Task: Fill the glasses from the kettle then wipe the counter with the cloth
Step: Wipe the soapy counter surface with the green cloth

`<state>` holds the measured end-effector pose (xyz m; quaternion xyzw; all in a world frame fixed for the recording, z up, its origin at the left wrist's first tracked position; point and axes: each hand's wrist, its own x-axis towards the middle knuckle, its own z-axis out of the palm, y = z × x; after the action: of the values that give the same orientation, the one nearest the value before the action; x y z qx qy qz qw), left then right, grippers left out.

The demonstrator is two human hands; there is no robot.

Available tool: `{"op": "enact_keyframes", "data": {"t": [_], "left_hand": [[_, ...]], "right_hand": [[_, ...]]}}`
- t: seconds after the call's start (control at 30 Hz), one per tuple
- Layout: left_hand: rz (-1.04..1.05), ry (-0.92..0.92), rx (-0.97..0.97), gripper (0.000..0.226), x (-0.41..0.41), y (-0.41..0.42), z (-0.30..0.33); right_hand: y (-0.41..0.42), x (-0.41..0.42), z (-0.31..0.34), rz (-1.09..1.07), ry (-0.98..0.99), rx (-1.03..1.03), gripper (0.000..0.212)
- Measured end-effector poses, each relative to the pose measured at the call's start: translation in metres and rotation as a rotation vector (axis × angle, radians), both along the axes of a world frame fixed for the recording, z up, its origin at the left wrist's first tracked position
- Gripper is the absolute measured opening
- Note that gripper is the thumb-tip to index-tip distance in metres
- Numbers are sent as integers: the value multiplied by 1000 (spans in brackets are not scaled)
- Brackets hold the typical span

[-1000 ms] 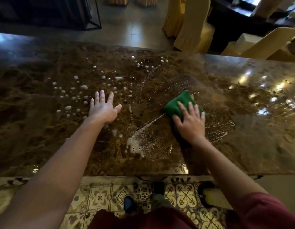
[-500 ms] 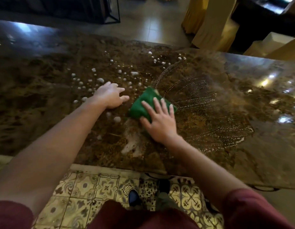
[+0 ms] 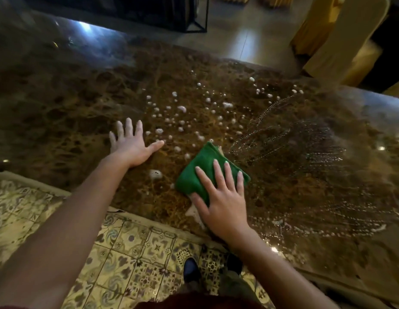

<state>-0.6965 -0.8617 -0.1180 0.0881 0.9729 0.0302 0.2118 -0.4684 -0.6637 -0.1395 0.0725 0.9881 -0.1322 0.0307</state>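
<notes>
- Neither glasses nor kettle fall within the view.
- Right hand (image 3: 223, 197): flat, fingers spread, pressing on the cloth (image 3: 203, 172); not clenched around it. The palm hides the cloth's near corner.
- Cloth: green, folded, lying on the surface (image 3: 60, 103) close to the near edge, between the foam and the streaks.
- Left hand (image 3: 131, 146): open, fingers apart, laid flat on the surface, well clear of the cloth and holding nothing.
- Foam blobs (image 3: 183, 112): scattered beyond and between both hands; one larger patch (image 3: 155, 173) sits just left of the cloth.
- Wet streaks (image 3: 294, 148): beaded arcs fanning right of the cloth.
- Surface: dark brown marble, glossy; glare at the right edge obscures detail there.
- Patterned tile floor (image 3: 136, 248) shows below the near edge; a dark shoe (image 3: 190, 269) is partly visible.
- Covered chairs (image 3: 341, 36) stand beyond the far edge, cut off by the frame.
- Far left corner is too dim to read.
</notes>
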Motion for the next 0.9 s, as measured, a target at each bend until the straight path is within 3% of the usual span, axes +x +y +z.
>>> {"op": "enact_keyframes", "data": {"t": [0.13, 0.23, 0.4, 0.47, 0.6, 0.7, 0.77, 0.9], "left_hand": [[-27, -16, 14, 106, 0, -8, 4], [-43, -21, 41, 105, 1, -11, 8], [-44, 0, 70, 103, 2, -12, 0], [-47, 2, 77, 102, 0, -13, -5], [-52, 8, 117, 94, -5, -14, -2], [20, 61, 168, 85, -12, -32, 4], [77, 57, 70, 93, -11, -49, 3], [131, -5, 63, 102, -17, -50, 5]], "right_hand": [[23, -102, 2, 94, -39, 3, 67], [73, -164, 6, -58, -81, -2, 69], [117, -134, 13, -355, -115, -26, 70], [86, -95, 8, -308, -102, 7, 70], [-2, -60, 1, 1, -27, 33, 69], [-18, -115, 2, 138, -4, 0, 67], [-2, -168, 2, 154, -11, 9, 67], [50, -256, 2, -45, -39, 10, 68]]}}
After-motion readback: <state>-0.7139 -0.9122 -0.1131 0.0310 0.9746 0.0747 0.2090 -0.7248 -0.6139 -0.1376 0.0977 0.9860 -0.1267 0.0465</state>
